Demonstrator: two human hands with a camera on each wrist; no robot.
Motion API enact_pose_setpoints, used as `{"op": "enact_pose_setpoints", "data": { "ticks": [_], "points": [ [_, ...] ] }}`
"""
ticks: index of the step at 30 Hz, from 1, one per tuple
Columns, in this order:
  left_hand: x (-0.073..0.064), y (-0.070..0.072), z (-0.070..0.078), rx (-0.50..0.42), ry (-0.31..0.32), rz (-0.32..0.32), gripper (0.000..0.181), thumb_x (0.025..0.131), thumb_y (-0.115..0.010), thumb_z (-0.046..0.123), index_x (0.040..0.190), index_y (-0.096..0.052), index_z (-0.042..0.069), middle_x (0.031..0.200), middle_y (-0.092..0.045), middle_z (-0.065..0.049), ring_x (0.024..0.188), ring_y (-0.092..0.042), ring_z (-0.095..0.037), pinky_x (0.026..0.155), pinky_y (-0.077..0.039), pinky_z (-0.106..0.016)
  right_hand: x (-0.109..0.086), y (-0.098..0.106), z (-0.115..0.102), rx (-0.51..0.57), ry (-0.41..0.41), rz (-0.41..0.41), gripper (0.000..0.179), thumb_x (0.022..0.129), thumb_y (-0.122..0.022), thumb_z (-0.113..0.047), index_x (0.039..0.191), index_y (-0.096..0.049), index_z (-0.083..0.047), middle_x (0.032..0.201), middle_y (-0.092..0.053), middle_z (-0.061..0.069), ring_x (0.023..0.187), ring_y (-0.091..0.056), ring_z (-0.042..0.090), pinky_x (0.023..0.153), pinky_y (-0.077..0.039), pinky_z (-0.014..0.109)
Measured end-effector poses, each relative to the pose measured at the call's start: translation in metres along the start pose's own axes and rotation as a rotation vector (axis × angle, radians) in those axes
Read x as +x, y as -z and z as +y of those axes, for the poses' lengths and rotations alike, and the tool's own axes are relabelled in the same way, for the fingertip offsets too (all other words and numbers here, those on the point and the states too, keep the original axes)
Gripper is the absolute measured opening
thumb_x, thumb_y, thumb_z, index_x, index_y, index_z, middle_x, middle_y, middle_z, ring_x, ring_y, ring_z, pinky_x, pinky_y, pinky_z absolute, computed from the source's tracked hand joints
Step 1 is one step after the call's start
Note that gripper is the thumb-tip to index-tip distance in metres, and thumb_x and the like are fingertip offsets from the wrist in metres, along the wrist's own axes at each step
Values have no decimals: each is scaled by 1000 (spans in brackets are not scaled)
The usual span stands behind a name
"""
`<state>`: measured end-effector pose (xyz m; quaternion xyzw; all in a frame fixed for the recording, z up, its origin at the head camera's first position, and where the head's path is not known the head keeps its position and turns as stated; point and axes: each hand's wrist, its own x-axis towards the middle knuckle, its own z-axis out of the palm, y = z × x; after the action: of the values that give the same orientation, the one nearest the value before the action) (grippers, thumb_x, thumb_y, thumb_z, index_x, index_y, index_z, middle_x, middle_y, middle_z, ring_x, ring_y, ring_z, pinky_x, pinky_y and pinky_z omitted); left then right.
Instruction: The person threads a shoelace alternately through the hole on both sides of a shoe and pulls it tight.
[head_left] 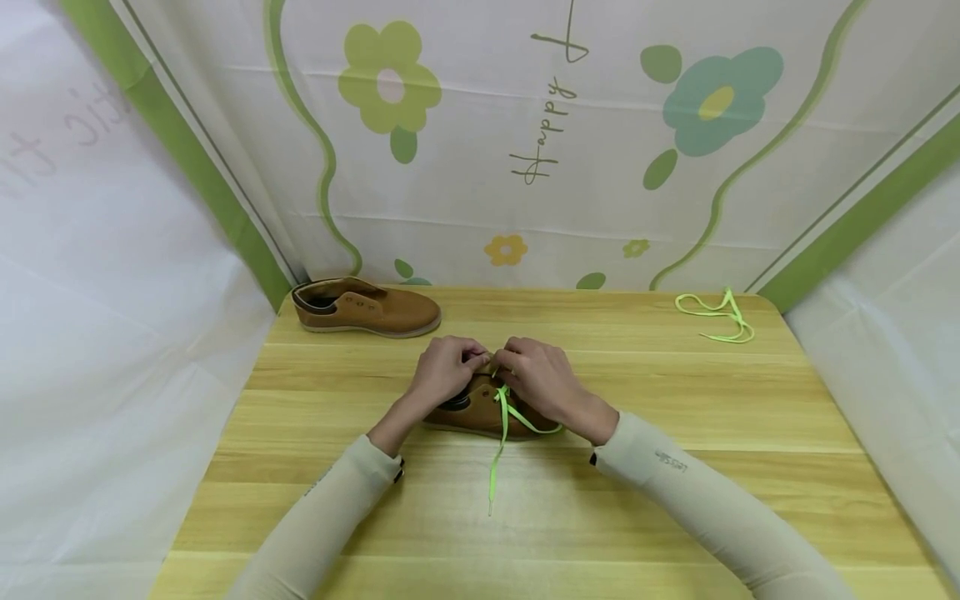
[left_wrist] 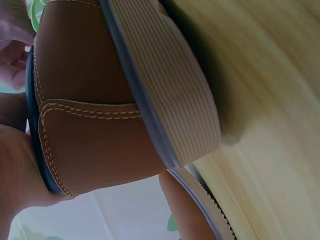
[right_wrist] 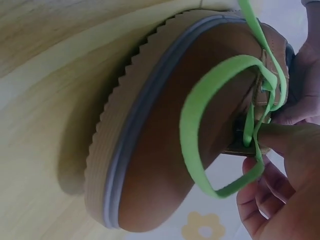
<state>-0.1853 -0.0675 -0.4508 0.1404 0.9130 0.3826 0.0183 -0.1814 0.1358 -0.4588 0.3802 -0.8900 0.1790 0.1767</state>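
Note:
A brown leather shoe (head_left: 480, 414) stands on the table with its toe to the right, a neon-green shoelace (head_left: 504, 450) threaded partly through its eyelets. My left hand (head_left: 442, 367) reaches over the opening, fingertips and thumb pinching the far eyelet flap; its fingertips are partly hidden. From the toe side, my right hand (head_left: 542, 379) pinches the lace at that same flap, thumb on the inner side. In the right wrist view the shoelace (right_wrist: 190, 130) forms a loose loop over the toe. The left wrist view shows the shoe's stitched heel (left_wrist: 95, 145).
A second brown shoe (head_left: 367, 308), without a lace, stands at the table's back left. Another green shoelace (head_left: 727, 317) lies loose at the back right. Behind the wooden table (head_left: 675, 500) hangs a printed cloth (head_left: 480, 167), with white cloth on both sides.

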Motion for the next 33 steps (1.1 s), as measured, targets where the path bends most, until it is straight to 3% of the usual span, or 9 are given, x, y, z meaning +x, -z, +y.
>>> {"op": "enact_pose_setpoints", "data": {
  "ticks": [11,20,28,33],
  "points": [
    [-1,-3,-3,53,-82,47,6,98,-79,18,97,-84,14,87,-79,1,65,-66,-9,60,-52,-30,-7,-6,2,-14,11,83,11,91,-86,-12,101,-80,-13,95,-75,0,81,-71,16,56,-56,30],
    [-1,-4,-5,80,-128,80,7,97,-80,22,98,-85,17,89,-80,3,66,-65,-8,60,-52,-31,-10,-3,5,91,-59,76,10,93,-82,-8,102,-78,-9,100,-79,4,83,-73,19,67,-56,37],
    [-3,-5,-5,101,-150,95,6,95,-82,25,97,-85,20,88,-80,5,61,-60,-4,56,-48,-28,-12,0,4,178,-153,68,8,96,-79,-11,103,-77,-10,97,-79,3,75,-69,17,71,-52,40],
    [-5,-6,-4,117,-156,116,6,93,-84,24,96,-85,20,87,-80,4,61,-61,-6,55,-47,-28,-16,3,4,241,-219,60,7,98,-77,-12,105,-76,-11,99,-79,2,83,-73,18,75,-55,44]
  ]
}}
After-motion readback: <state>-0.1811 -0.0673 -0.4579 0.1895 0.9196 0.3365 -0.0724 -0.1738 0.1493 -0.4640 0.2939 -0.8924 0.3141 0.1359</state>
